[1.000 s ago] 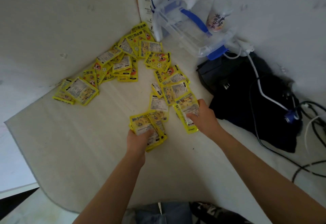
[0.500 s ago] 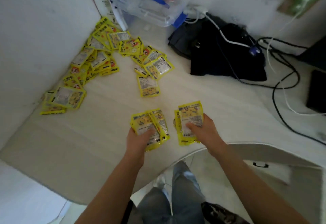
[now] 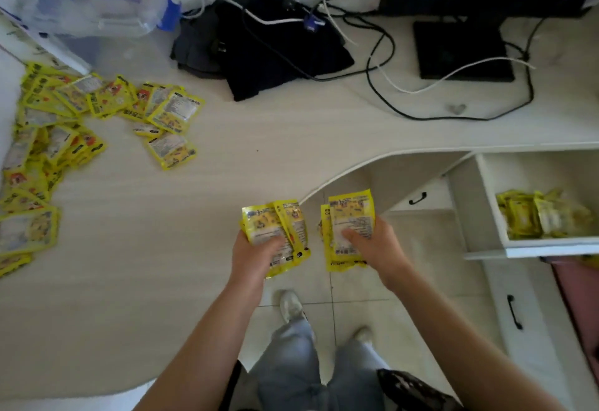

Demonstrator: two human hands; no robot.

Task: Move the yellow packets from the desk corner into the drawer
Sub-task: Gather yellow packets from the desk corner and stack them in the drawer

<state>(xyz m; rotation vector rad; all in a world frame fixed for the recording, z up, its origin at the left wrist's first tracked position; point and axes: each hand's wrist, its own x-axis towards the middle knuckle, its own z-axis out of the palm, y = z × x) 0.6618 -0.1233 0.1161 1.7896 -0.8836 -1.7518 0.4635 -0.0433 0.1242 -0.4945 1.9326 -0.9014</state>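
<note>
My left hand (image 3: 254, 256) grips a fanned stack of yellow packets (image 3: 275, 222) above the desk's front edge. My right hand (image 3: 377, 248) holds a second stack of yellow packets (image 3: 351, 216) over the floor, just past the desk's curved edge. Many more yellow packets (image 3: 64, 125) lie scattered in the desk corner at the left. At the right, an open white drawer (image 3: 551, 245) has several yellow packets (image 3: 534, 216) lying inside it. The drawer is to the right of both hands and apart from them.
A clear plastic box with blue handle (image 3: 97, 5) stands at the back left. Dark folded cloth (image 3: 259, 51), tangled cables (image 3: 389, 64) and a black monitor base (image 3: 463, 51) lie along the back. Closed drawers with black handles (image 3: 513, 311) sit below the open one. My legs stand on tiled floor.
Both hands have carried their stacks of packets away from the corner pile, rightward past the desk edge. The view has swung right, bringing the open drawer into sight.
</note>
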